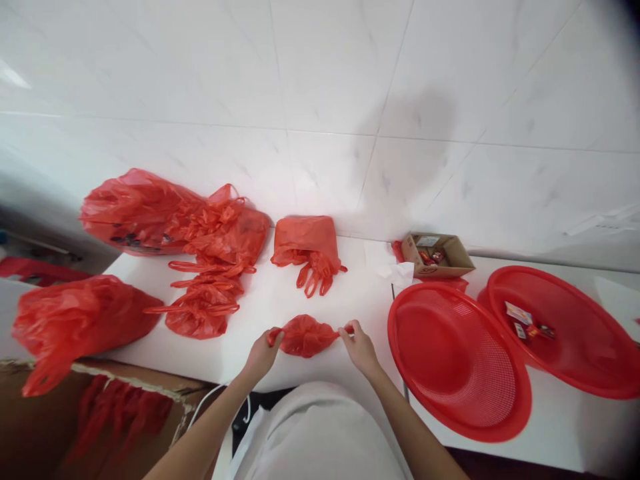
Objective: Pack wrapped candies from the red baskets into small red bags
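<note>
A small red plastic bag [306, 336] lies on the white table in front of me, bulging a little; its contents are hidden. My left hand [265, 348] pinches one of its handles at the left side. On the opposite side, my right hand [359, 345] grips the other handle, so the bag is stretched between both hands. Just beyond it, against the wall, sits another red bag [306, 235] with a bunch of loose handles hanging out of its front. Several filled red bags [200, 313] are heaped to the left of my left hand.
Two red plastic baskets [457, 357] stand at the right; the farther basket [575, 333] holds a few small packets. Behind them is a small open cardboard box [435, 267] with packets inside. At lower left, a large cardboard carton [190, 400] contains red bags. A tiled wall [330, 167] backs the table.
</note>
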Available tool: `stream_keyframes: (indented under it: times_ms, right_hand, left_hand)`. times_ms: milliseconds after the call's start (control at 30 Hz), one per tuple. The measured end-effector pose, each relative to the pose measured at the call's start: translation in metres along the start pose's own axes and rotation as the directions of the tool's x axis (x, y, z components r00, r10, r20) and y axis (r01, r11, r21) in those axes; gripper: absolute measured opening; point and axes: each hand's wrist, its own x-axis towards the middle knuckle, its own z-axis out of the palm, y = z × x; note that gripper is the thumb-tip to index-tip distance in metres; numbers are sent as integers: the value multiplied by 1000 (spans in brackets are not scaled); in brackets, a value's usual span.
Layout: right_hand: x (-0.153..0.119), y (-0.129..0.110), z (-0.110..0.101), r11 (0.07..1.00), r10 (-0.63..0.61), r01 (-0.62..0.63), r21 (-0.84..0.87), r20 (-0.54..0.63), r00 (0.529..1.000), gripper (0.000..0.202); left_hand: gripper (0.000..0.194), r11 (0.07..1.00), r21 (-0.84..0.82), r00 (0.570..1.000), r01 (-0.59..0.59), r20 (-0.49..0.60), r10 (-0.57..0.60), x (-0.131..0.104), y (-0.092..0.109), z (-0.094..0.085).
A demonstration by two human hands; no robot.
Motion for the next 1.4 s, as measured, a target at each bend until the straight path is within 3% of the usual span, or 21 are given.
stream_keyframes:
  times_ms: [100, 200, 333, 533, 833, 933, 1067, 1133, 1267, 1400]
  right_hand:
    - [-1, -6, 15, 985, -89, 89, -149, 7, 996, 46]
    - [1, -12, 31, 918, -150, 204, -341, 179, 972, 61]
    - [8, -6, 43, 837, -65, 230, -497, 327, 943, 46]
    - [18, 6, 40, 840, -32, 200, -504, 323, 946, 36]
    - [47, 18, 30, 833, 53, 100, -545, 258, 965, 34]
    - [49, 14, 29, 830, 52, 106, -548, 264, 963, 34]
    - [42, 8, 35, 832, 13, 134, -539, 259, 966, 55]
    - [39, 7, 41, 814, -24, 179, -552, 276, 961, 56]
    - [42, 8, 53, 767, -5, 197, -610, 302, 953, 33]
    - [55, 7, 60, 747, 41, 169, -643, 299, 953, 28]
  left_hand:
    - [43, 990, 110, 994, -90, 78, 82, 5, 6, 14]
    - [53, 930, 329, 976, -165, 192, 106, 8, 12, 28]
    - [34, 878, 443, 971, -180, 223, 87, 14, 12, 38]
    - [32, 888, 436, 973, -144, 227, 46, 26, 6, 37]
    - [37, 861, 506, 991, -49, 133, -22, 53, 1, 39]
    - [45, 863, 503, 994, -54, 109, -2, 52, 3, 43]
    - [72, 873, 477, 991, -102, 120, 50, 46, 5, 56]
    - [70, 879, 459, 987, -130, 142, 72, 47, 3, 63]
    - [51, 866, 474, 986, -159, 114, 119, 62, -2, 74]
    - [56, 823, 523, 975, -220, 98, 199, 81, -7, 80]
